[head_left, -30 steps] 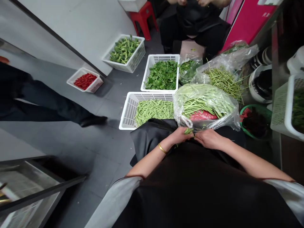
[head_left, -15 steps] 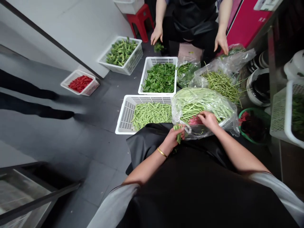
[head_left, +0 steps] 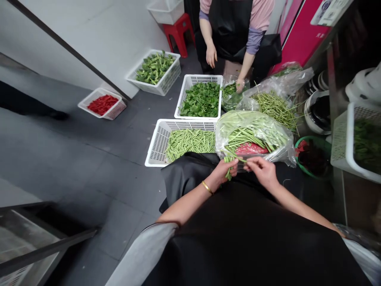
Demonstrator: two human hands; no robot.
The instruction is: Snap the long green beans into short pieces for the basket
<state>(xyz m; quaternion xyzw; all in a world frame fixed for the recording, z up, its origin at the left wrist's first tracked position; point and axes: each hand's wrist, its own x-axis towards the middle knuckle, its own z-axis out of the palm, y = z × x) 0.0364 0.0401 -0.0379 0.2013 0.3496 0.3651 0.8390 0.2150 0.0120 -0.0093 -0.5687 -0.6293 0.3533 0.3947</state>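
Observation:
My left hand (head_left: 225,170) is closed around a small bunch of cut green beans (head_left: 228,160), just in front of a clear plastic bag (head_left: 282,149). Close beside it, my right hand (head_left: 263,171) pinches the end of a long green bean (head_left: 240,159) that reaches across to the left hand. Long green beans (head_left: 247,135) fill the open bag, and a red patch (head_left: 251,148) shows beneath them. To the left of the bag stands a white basket (head_left: 159,145) holding short bean pieces (head_left: 190,143).
A white basket of leafy greens (head_left: 202,99) lies beyond. Baskets of green vegetables (head_left: 154,67) and red peppers (head_left: 102,104) stand at left. A co-worker's hand (head_left: 240,84) touches greens opposite. At right are a green-rimmed tub (head_left: 312,174) and a white basket (head_left: 341,143).
My right hand has drawn back from the bag to my left hand, now pinching a bean. The co-worker's hand has moved to the bagged greens. The walking person's legs have shifted left.

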